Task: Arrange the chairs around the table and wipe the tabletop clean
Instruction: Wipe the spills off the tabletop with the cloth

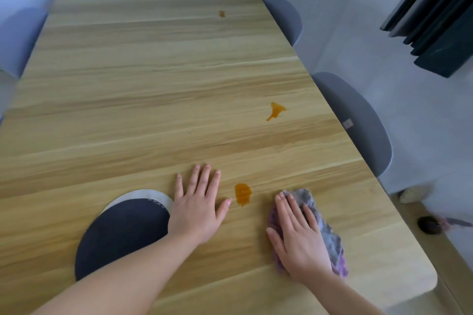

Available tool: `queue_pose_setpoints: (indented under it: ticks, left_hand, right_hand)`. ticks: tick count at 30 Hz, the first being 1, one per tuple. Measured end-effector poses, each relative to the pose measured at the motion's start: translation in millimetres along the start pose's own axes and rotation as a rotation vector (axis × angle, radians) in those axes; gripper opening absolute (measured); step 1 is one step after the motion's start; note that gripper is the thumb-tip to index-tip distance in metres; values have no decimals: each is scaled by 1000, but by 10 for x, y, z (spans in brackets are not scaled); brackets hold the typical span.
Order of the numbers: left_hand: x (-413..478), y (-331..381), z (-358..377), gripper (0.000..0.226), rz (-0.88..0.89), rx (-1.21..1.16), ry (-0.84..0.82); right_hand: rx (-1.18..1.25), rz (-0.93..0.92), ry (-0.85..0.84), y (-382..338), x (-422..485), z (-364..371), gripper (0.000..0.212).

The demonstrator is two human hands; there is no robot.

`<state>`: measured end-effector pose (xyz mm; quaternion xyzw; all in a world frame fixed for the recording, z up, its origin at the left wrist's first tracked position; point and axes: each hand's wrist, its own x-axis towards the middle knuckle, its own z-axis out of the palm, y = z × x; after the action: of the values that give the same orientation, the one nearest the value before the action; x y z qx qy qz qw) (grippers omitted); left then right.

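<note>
While the right grip (299,235) lies flat and wide on the purple cloth (330,238), with the orange spill (243,194) just left of it on the worktop (153,84), a quick swipe could smear the mess wider.

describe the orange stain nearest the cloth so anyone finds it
On the pale wooden table, look between the left hand and right hand. The oval orange stain lies beside the fuzzy greyish cloth. The tailed splash and tiny spot lie farther off.
</note>
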<state>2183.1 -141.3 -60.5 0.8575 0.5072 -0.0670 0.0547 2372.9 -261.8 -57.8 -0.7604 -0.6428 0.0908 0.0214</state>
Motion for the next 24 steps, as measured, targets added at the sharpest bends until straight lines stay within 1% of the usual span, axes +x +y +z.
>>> queue_pose_setpoints:
  ticks: [3,5,6,7,9,10,11,12,14,15,17,18,20,22,23,24]
  left_hand:
    - [1,11,-3,77,0,-21,-8]
    - [9,9,-10,75,5,-37,-9]
    - [6,1,-21,74,1,-39,-13]
    - [3,3,-38,73,2,-37,-23]
    - [-15,8,-49,72,17,-26,-33]
    - [-25,14,-45,72,24,-30,-35]
    - [-17,-10,-67,71,21,-47,-41]
    - [-3,-38,-86,68,33,-51,-40]
    - [60,-159,-151,60,103,-31,-25]
    - [85,-232,-181,58,143,-6,-27]
    - [103,-355,-186,62,187,50,-50]
    - [98,-389,-166,65,190,71,-64]
    - [95,-401,-142,66,193,84,-78]
    - [94,-404,-115,64,208,95,-81]
    - [91,-408,-116,63,206,98,-80]
    - [101,-422,-113,63,206,92,-79]
  right_hand:
    - [-58,-103,-81,33,-2,-17,64]
    - [-149,-106,-56,101,196,-95,72]
    - [-174,-66,-10,121,320,-112,78]
    - [-145,48,-31,93,420,-149,81]
    - [-45,321,-61,-58,506,-148,71]
    - [-3,402,-60,-154,482,-119,68]
    - [25,417,-28,-256,448,-95,68]
    - [19,374,-2,-310,354,-33,70]
    - [-8,202,17,-327,211,46,74]
    - [-26,121,10,-282,169,83,70]
    - [-87,22,-29,-163,196,61,61]
    - [-92,21,-49,-115,258,1,60]
    - [-116,76,-38,-88,396,-97,65]
    - [-59,165,51,-105,486,-58,72]
    - [-20,240,99,-169,490,-32,74]
    - [15,297,104,-261,473,-11,74]
